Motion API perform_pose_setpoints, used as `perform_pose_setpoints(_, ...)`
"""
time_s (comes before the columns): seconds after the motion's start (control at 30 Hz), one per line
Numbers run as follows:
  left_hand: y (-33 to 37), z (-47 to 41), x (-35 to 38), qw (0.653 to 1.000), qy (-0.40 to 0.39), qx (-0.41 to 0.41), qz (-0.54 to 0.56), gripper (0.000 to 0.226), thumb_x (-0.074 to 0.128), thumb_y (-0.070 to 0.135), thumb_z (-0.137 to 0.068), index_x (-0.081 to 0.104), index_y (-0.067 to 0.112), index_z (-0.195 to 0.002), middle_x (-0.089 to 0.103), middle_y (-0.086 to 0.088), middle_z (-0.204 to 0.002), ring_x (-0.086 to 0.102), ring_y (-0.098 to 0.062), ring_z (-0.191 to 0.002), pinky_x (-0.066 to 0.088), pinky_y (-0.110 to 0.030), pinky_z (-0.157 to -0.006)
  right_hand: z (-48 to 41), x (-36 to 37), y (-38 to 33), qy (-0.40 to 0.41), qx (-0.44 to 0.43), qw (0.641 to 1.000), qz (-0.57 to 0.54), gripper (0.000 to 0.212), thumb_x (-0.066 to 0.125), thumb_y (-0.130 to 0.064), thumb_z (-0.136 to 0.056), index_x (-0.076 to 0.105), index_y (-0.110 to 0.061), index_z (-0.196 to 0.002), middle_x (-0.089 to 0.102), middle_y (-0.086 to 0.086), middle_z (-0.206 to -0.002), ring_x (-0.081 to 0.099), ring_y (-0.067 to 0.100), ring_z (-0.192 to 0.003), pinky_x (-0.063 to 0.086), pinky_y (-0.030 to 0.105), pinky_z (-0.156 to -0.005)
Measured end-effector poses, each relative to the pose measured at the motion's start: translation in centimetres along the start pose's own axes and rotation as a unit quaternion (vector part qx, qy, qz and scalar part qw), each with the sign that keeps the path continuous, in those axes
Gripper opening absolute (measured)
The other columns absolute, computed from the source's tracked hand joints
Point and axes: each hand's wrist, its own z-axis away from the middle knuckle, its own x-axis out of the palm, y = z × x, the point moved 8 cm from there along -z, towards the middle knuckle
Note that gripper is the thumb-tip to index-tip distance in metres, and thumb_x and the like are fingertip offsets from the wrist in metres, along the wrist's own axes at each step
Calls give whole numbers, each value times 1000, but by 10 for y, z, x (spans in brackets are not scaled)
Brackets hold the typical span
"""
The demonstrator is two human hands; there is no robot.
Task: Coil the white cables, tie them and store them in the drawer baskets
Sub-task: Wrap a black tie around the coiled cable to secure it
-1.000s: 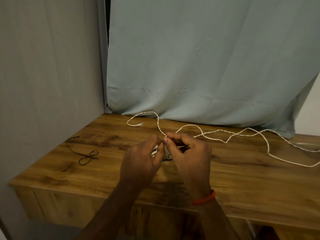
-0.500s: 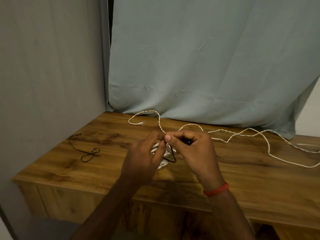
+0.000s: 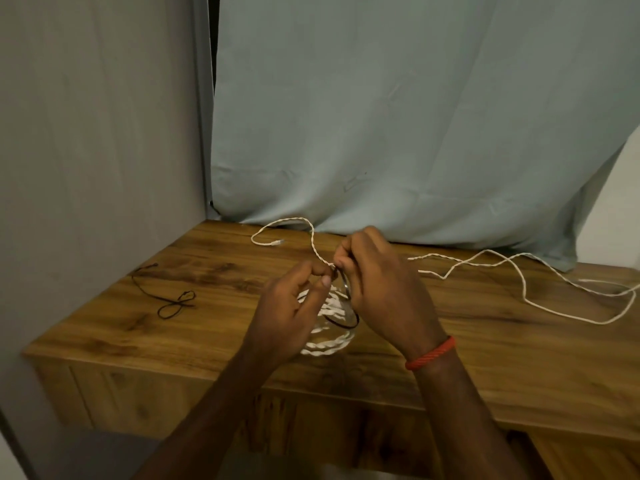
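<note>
A coiled white twisted cable (image 3: 329,336) hangs between my hands above the wooden desk (image 3: 485,344). A thin black tie (image 3: 341,322) loops around the coil. My left hand (image 3: 287,313) pinches the coil and tie at the top with thumb and forefinger. My right hand (image 3: 377,285), with a red band on the wrist, pinches the black tie close to the left fingertips. The cable's free end (image 3: 277,242) with a small plug lies at the back of the desk. A second loose white cable (image 3: 526,282) sprawls over the right side.
A spare black tie (image 3: 169,301) lies on the desk's left part. A grey wall panel (image 3: 97,133) stands at the left and a pale blue curtain (image 3: 398,116) hangs behind. Drawer fronts (image 3: 145,400) run under the desk's front edge.
Both hands have lifted a little, and the white coil with the black tie around it has come into view below them. The right hand has pulled the tie upward.
</note>
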Motion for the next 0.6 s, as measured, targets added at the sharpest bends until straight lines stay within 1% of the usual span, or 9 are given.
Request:
perform_pose_setpoints(0.03, 0, 2, 1, 1000, -4, -4, 7, 14, 54, 16, -100, 67, 20, -98, 67, 6, -78, 60, -6, -66, 45, -28, -61, -1, -5, 2, 13, 7, 1000, -7, 18, 36, -29, -99, 49, -19, -91, 47, -3, -92, 49, 19, -67, 46, 45, -57)
perform_pose_setpoints(0.1, -3, 5, 3, 1000, -12, -14, 14, 17, 50, 15, -102, 66, 21, -98, 64, 2, -74, 57, -10, -61, 43, -30, -57, -4, -17, 7, 49, 24, 998, -39, 15, 37, -22, -98, 49, -18, -90, 48, -4, -91, 48, 18, -69, 46, 44, -60)
perform_pose_setpoints(0.17, -8, 7, 3, 1000, -8, -26, 12, 18, 49, 13, -103, 65, 19, -96, 62, 3, -70, 55, -11, -58, 42, -29, -54, -8, -27, 9, 63, 32, 996, -51, 18, 35, -25, -98, 49, -19, -89, 49, -5, -90, 47, 13, -72, 46, 40, -62)
perform_pose_setpoints(0.3, -14, 6, 5, 998, -3, -59, 10, 18, 49, 11, -104, 64, 19, -97, 58, 15, -65, 49, -4, -52, 35, -20, -50, -11, -29, 3, 41, 30, 995, -90, 21, 36, -33, -99, 51, -21, -89, 51, -9, -88, 50, 11, -74, 47, 37, -63)
perform_pose_setpoints(0.37, -16, 4, 8, 998, -6, -65, 21, 17, 48, 17, -104, 63, 23, -103, 57, 12, -66, 46, -5, -52, 36, -25, -49, -9, -25, 3, 30, 33, 993, -111, 16, 43, -28, -100, 52, -21, -89, 53, -10, -85, 51, 11, -74, 47, 39, -64)
perform_pose_setpoints(0.4, -16, 4, 9, 997, -7, -69, 33, 18, 46, 21, -103, 63, 27, -106, 60, 9, -68, 50, -11, -53, 40, -31, -50, -8, -21, 4, 19, 33, 993, -114, 13, 45, -25, -99, 52, -22, -89, 54, -10, -84, 51, 11, -75, 47, 40, -65)
perform_pose_setpoints(0.47, -16, 4, 11, 995, -2, -72, 65, 22, 43, 29, -104, 63, 33, -111, 68, 3, -81, 62, -22, -69, 48, -41, -62, -6, -11, 5, -14, 31, 993, -113, 11, 49, -25, -98, 53, -24, -88, 56, -10, -83, 52, 12, -76, 48, 42, -66)
perform_pose_setpoints(0.53, -13, 5, 12, 994, 2, -67, 91, 29, 37, 41, -106, 64, 35, -113, 72, 4, -96, 67, -16, -86, 51, -38, -77, -4, -1, 5, -46, 29, 993, -108, 12, 52, -24, -97, 53, -26, -86, 57, -11, -83, 53, 12, -78, 47, 43, -69)
perform_pose_setpoints(0.6, -11, 7, 12, 993, -2, -64, 104, 38, 34, 56, -102, 64, 35, -112, 72, 8, -101, 68, -10, -93, 51, -29, -81, -1, 6, 6, -56, 29, 993, -99, 13, 53, -23, -97, 53, -24, -85, 57, -10, -84, 51, 12, -79, 46, 42, -70)
